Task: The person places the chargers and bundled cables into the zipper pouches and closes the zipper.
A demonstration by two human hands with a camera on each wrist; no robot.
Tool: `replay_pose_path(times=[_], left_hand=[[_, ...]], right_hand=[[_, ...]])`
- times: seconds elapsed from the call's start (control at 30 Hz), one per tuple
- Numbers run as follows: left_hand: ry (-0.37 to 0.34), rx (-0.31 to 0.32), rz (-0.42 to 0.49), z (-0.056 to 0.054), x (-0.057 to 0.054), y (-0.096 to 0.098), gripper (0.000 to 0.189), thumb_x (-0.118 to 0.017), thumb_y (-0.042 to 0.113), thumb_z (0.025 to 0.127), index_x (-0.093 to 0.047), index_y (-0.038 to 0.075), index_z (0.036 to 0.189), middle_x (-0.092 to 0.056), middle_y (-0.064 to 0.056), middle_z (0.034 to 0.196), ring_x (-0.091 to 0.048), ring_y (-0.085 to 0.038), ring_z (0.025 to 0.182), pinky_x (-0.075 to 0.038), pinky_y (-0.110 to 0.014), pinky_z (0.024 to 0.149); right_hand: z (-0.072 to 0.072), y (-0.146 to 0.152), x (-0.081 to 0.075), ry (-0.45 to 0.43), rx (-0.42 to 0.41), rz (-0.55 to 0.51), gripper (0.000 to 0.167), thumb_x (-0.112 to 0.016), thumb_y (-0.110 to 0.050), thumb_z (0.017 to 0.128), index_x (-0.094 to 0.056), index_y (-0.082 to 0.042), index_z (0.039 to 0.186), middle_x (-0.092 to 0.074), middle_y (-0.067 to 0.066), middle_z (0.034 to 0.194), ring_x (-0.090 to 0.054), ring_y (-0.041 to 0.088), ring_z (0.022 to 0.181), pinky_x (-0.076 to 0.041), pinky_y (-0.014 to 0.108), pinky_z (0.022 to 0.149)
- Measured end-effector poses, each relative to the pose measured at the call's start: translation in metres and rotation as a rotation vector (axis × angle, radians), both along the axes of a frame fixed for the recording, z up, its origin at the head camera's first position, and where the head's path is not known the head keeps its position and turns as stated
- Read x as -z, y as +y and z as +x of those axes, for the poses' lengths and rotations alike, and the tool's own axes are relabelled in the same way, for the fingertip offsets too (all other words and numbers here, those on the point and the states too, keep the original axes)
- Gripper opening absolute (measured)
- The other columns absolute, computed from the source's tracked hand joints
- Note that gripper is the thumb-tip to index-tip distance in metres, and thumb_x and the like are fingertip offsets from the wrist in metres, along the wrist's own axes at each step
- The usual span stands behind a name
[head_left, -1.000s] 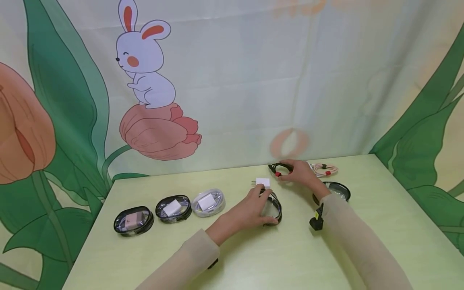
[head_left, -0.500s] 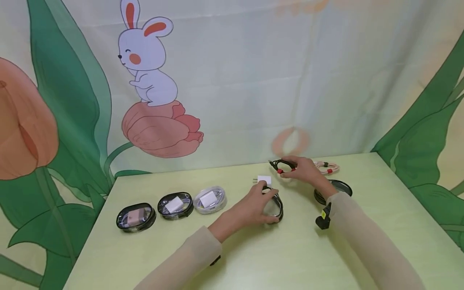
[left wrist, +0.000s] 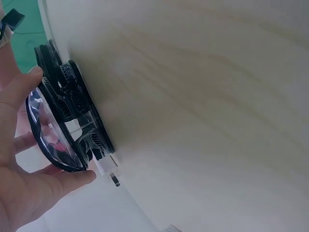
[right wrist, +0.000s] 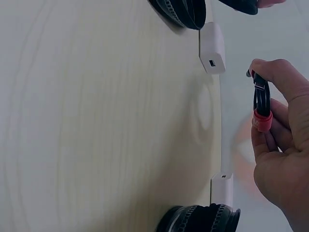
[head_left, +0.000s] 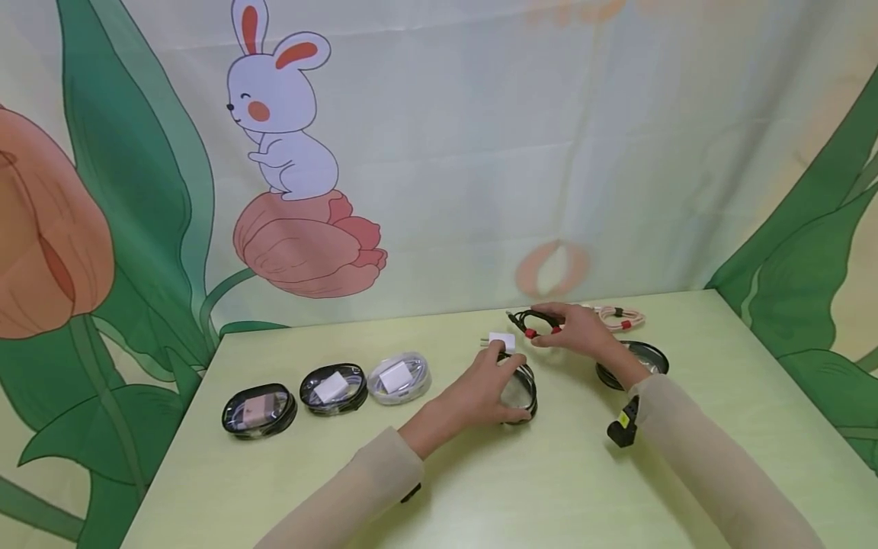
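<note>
My left hand (head_left: 473, 389) grips the clear, black-rimmed lid (left wrist: 46, 130) of a black oval cable case (left wrist: 91, 116), thumb and fingers at its opposite ends. In the right wrist view this lid stands tilted off the case; whether they are joined I cannot tell. Beside the case lies a white plug adapter (head_left: 502, 341). Near the table's back edge, my right hand (head_left: 576, 332) pinches a coiled black cable (right wrist: 261, 96) bound with a red strap (right wrist: 262, 121). In the right wrist view the coil hangs upright between thumb and fingers, above the table.
Three filled oval cases stand at left: one with a pink adapter (head_left: 259, 412), another black one (head_left: 334, 389) and a clear one (head_left: 399, 378). Another black case (head_left: 652, 357) sits under my right wrist, with a second white adapter (right wrist: 222, 188) and a pink coiled cable (head_left: 620, 317) behind.
My right hand has shifted slightly to the right with the black cable in its fingers. The left hand keeps its grip on the lid. The head view has moved slightly.
</note>
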State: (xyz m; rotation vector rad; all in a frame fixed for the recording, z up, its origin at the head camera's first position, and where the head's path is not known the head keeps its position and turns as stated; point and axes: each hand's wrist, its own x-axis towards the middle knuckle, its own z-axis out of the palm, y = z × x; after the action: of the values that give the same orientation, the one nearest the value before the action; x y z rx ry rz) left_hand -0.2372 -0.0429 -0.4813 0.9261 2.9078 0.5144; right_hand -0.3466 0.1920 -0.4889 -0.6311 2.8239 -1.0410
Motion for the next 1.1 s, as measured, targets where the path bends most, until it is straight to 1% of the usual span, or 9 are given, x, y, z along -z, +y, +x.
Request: replay_pose_path(times=[0.17,0.23,0.37,0.47,0.63,0.7,0.83,1.0,1.1], left_hand=[[0.005,-0.007,0.013,0.001,0.003,-0.001,0.081,-0.081,0.051,0.083,-0.046,0.016,0.148,-0.033,-0.020,0.148,-0.045,-0.029,0.125,-0.050,-0.037,0.101],[0.008,-0.010,0.019,0.001,0.004,-0.001,0.081,-0.082,0.051,0.083,-0.046,0.016,0.147,-0.034,-0.019,0.147,-0.046,-0.029,0.124,-0.051,-0.037,0.100],[0.011,-0.028,0.034,0.003,0.005,-0.001,0.081,-0.083,0.051,0.082,-0.047,0.016,0.146,-0.034,-0.018,0.146,-0.044,-0.031,0.126,-0.051,-0.039,0.099],[0.003,-0.045,0.040,0.003,0.005,-0.001,0.081,-0.082,0.051,0.082,-0.046,0.017,0.147,-0.032,-0.017,0.147,-0.041,-0.033,0.129,-0.050,-0.039,0.100],[-0.011,-0.055,0.056,0.002,0.004,-0.001,0.081,-0.082,0.050,0.083,-0.045,0.020,0.148,-0.031,-0.016,0.146,-0.039,-0.034,0.131,-0.050,-0.041,0.101],[-0.011,-0.059,0.052,0.003,0.004,-0.002,0.080,-0.082,0.051,0.083,-0.045,0.020,0.147,-0.031,-0.015,0.145,-0.039,-0.034,0.130,-0.051,-0.041,0.099],[0.000,-0.067,0.035,0.003,0.004,-0.001,0.080,-0.081,0.053,0.083,-0.046,0.019,0.146,-0.031,-0.014,0.146,-0.040,-0.034,0.130,-0.051,-0.040,0.099],[-0.008,-0.090,0.038,0.003,0.003,-0.001,0.085,-0.082,0.053,0.082,-0.044,0.018,0.149,-0.031,-0.014,0.147,-0.039,-0.035,0.133,-0.052,-0.041,0.099],[-0.033,-0.107,0.048,0.003,0.003,-0.001,0.086,-0.082,0.053,0.081,-0.043,0.017,0.149,-0.031,-0.015,0.147,-0.038,-0.036,0.135,-0.052,-0.042,0.099]], right_hand=[[0.007,-0.003,0.001,0.029,-0.027,0.010,0.068,-0.086,-0.035,0.082,-0.061,-0.014,0.142,-0.061,0.017,0.139,-0.062,0.032,0.113,-0.052,0.047,0.088],[0.009,-0.004,0.003,0.030,-0.031,0.025,0.069,-0.086,-0.036,0.081,-0.062,-0.016,0.142,-0.063,0.015,0.138,-0.063,0.030,0.106,-0.052,0.043,0.083],[0.014,-0.005,0.004,0.019,-0.050,0.036,0.069,-0.086,-0.037,0.081,-0.061,-0.016,0.142,-0.064,0.015,0.136,-0.062,0.028,0.105,-0.052,0.042,0.082],[0.017,-0.005,0.004,0.023,-0.074,0.034,0.070,-0.087,-0.037,0.081,-0.061,-0.015,0.142,-0.066,0.013,0.132,-0.063,0.025,0.099,-0.051,0.043,0.084],[0.023,-0.003,0.007,0.005,-0.104,0.030,0.070,-0.087,-0.036,0.081,-0.061,-0.015,0.142,-0.068,0.011,0.126,-0.057,0.019,0.080,-0.047,0.038,0.078],[0.025,-0.002,0.008,0.000,-0.116,0.028,0.070,-0.087,-0.036,0.081,-0.061,-0.014,0.142,-0.067,0.011,0.128,-0.059,0.020,0.085,-0.048,0.039,0.079],[0.031,-0.002,0.010,0.011,-0.139,0.031,0.069,-0.087,-0.035,0.079,-0.063,-0.014,0.140,-0.067,0.011,0.131,-0.062,0.025,0.103,-0.052,0.043,0.089],[0.038,-0.001,0.011,0.021,-0.171,0.036,0.068,-0.088,-0.033,0.078,-0.064,-0.014,0.139,-0.069,0.010,0.129,-0.062,0.026,0.102,-0.052,0.045,0.087],[0.042,0.000,0.012,0.016,-0.190,0.044,0.067,-0.088,-0.030,0.078,-0.064,-0.014,0.138,-0.068,0.009,0.131,-0.063,0.030,0.111,-0.052,0.048,0.092]])
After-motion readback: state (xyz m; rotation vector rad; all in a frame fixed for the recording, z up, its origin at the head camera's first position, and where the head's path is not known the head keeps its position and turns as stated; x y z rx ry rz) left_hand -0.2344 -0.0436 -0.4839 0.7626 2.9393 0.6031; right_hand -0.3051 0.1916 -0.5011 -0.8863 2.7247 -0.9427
